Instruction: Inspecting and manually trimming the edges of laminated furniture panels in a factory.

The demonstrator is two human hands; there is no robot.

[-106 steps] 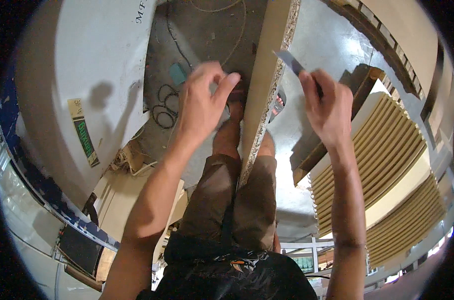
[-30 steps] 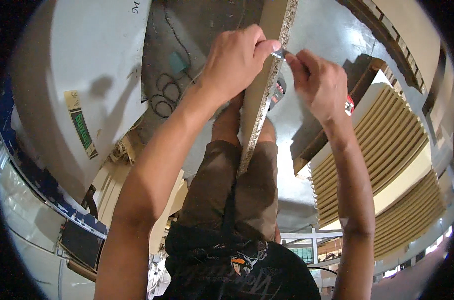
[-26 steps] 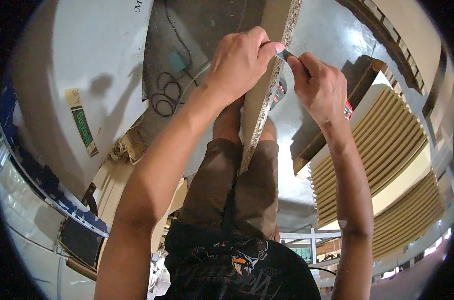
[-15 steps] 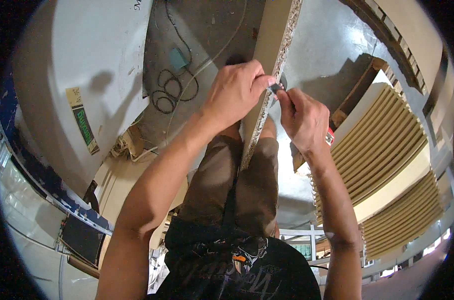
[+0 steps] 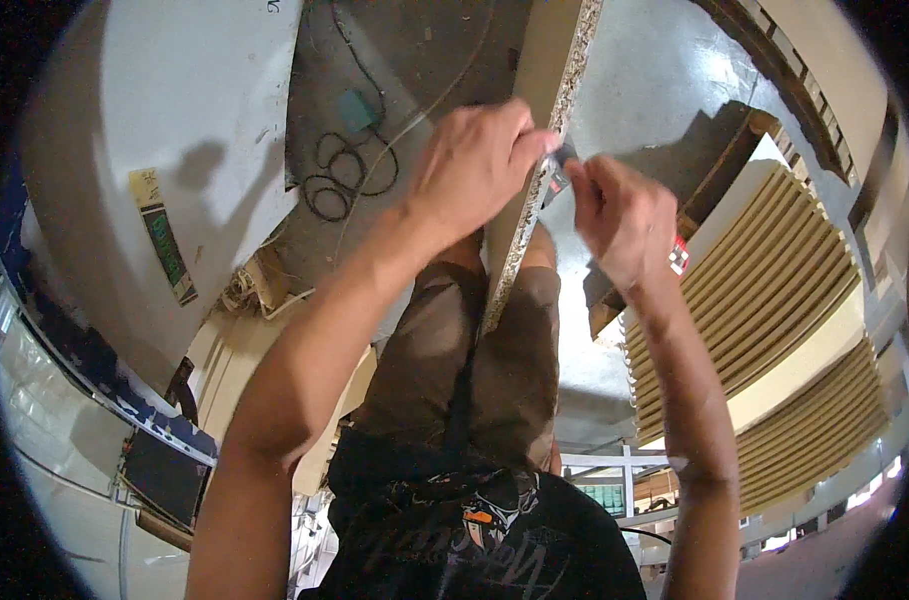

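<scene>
A chipboard panel (image 5: 554, 120) stands on edge between my legs, its rough, speckled edge facing up. My left hand (image 5: 479, 165) is closed at the panel's upper part, with the thumb tip at the speckled edge. What its curled fingers hold is hidden. Just right of the panel, my right hand (image 5: 629, 215) is closed, thumb against the curled fingers. A small red and white thing (image 5: 679, 255) shows beside the right wrist, mostly hidden by the hand. Between the hands, a small dark shape (image 5: 562, 160) lies by the panel edge, too blurred to name.
On the right stand stacked ribbed tan panels (image 5: 744, 300) beside a dark wooden beam (image 5: 739, 150). A large pale board (image 5: 194, 110) leans at the left. Behind my left hand, a coiled black cable (image 5: 329, 185) and a teal piece (image 5: 356, 110) lie on the floor.
My right hand has moved slightly up and right, away from the panel edge, and the red and white thing has moved with it. My left hand has shifted slightly upward.
</scene>
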